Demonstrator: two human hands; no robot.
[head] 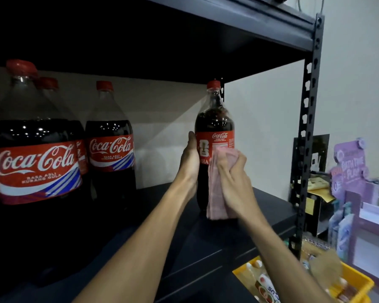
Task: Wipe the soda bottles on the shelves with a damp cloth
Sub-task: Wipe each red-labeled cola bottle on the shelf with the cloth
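A soda bottle [214, 119] was stood upright on the dark shelf [184, 237], well apart from the other bottles [111, 138] to its left, presumably so its sides could be reached. It was steadied by the left hand [189, 162], cupped round its left side at label height. A pink cloth [217, 200] was gripped in the curled right hand [232, 178] and pressed against the bottle's front, likely for wiping.

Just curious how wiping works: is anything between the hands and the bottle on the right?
Only the pink cloth, which the right hand holds against the bottle. The left hand holds the bottle's side directly.
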